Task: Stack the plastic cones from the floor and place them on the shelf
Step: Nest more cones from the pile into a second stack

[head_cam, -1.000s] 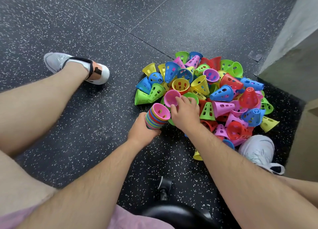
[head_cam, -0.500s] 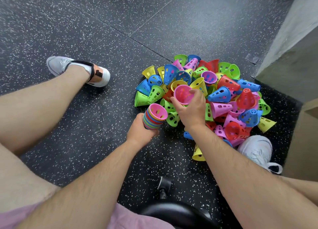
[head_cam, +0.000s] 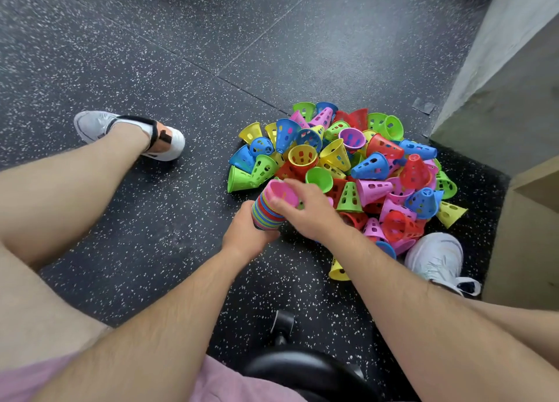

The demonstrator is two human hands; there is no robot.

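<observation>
Early days here: left hand (head_cam: 245, 235) is wrapped round a short stack (head_cam: 265, 215) of nested cones, held at the near edge of the pile (head_cam: 372, 165). Right hand (head_cam: 310, 212) pinches a pink cone (head_cam: 282, 192) on top of it. Most cones lie loose on the floor (head_cam: 181, 38) — no shelf I can pick out, so loads left.

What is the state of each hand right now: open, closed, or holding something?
Left hand: closed around the stack of cones.
Right hand: fingers curled on the pink cone at the top of that stack.
</observation>
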